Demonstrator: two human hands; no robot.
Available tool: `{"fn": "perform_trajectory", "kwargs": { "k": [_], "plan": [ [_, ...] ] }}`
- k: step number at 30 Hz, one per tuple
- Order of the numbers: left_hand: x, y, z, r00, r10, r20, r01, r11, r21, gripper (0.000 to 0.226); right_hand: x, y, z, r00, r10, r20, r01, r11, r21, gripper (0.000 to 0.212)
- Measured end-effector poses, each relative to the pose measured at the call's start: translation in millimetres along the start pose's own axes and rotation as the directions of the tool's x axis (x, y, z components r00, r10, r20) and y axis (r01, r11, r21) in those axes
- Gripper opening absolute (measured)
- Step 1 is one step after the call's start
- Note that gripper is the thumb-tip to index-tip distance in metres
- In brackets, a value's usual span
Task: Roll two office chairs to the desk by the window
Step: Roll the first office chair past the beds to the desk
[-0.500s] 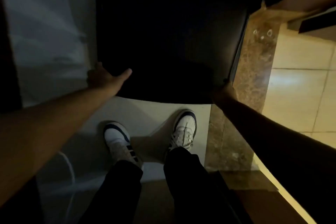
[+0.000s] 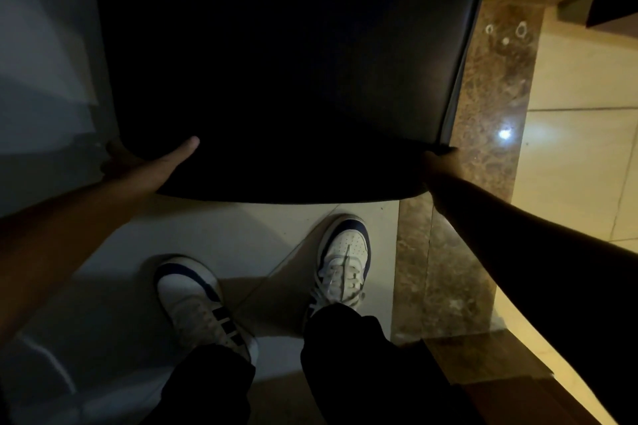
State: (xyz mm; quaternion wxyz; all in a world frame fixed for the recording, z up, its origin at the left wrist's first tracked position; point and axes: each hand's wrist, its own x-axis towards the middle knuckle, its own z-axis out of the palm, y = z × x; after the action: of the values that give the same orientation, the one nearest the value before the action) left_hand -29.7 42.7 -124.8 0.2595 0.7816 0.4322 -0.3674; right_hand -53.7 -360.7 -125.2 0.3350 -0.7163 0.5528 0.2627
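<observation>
At the far left, a pale grey wall (image 2: 38, 45) is running up the edge of the view, dim and in shadow. Just right of it, the left hand (image 2: 138, 162) is gripping the near left corner of the black chair back (image 2: 286, 79), its thumb (image 2: 183, 148) lying flat across the top of the dark surface while the other fingers are curling out of sight around the edge. The chair back is filling the upper middle of the view, directly ahead of the person. Below it, two white sneakers (image 2: 203, 300) with dark toe caps are standing on pale floor tiles (image 2: 241, 238). Further right, the right hand (image 2: 436, 162) is holding the chair back's near right corner; it is in deep shadow, so how its fingers are wrapping cannot be told. Beyond it, a brown marble strip (image 2: 490, 86) is running along the floor, with bright cream tiles (image 2: 580, 148) at the far right.
</observation>
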Motion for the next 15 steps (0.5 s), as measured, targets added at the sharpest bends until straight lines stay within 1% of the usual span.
{"fn": "perform_trajectory", "kwargs": {
  "k": [1,4,5,7,9,12,15],
  "plan": [
    [8.5,-1.6,-4.4,0.999,0.025,0.032,-0.023,0.999,-0.037,0.135,3.6,0.8,1.7,1.0,0.002,0.015,-0.003,0.996,0.093,0.046],
    [26.9,-1.2,-19.9,0.986,0.093,0.137,-0.073,0.987,-0.142,0.131,6.6,-0.8,-7.5,0.995,0.058,0.085,-0.074,0.979,0.192,0.038],
    [30.3,-2.3,-25.2,0.979,0.102,0.175,-0.076,0.986,-0.149,0.129,7.1,-1.8,-12.5,0.991,0.061,0.117,-0.082,0.979,0.189,0.036],
    [26.8,-3.7,-33.4,0.969,0.114,0.219,-0.092,0.99,-0.106,0.13,1.6,-1.8,-23.0,0.981,0.049,0.188,-0.076,0.987,0.14,0.031],
    [15.1,-2.2,-36.3,0.971,0.159,0.178,-0.147,0.986,-0.08,0.129,-6.7,0.4,-31.8,0.978,0.053,0.199,-0.073,0.993,0.092,0.031],
    [-0.8,5.0,-48.7,0.977,0.197,0.078,-0.192,0.979,-0.069,0.123,-23.8,-11.7,-38.9,0.99,0.042,0.135,-0.053,0.995,0.081,0.04],
    [-21.5,9.8,-72.1,0.981,0.179,0.07,-0.179,0.984,-0.001,0.133,-50.1,-23.0,-54.7,0.993,0.035,0.114,-0.044,0.996,0.083,0.045]
  ]
}}
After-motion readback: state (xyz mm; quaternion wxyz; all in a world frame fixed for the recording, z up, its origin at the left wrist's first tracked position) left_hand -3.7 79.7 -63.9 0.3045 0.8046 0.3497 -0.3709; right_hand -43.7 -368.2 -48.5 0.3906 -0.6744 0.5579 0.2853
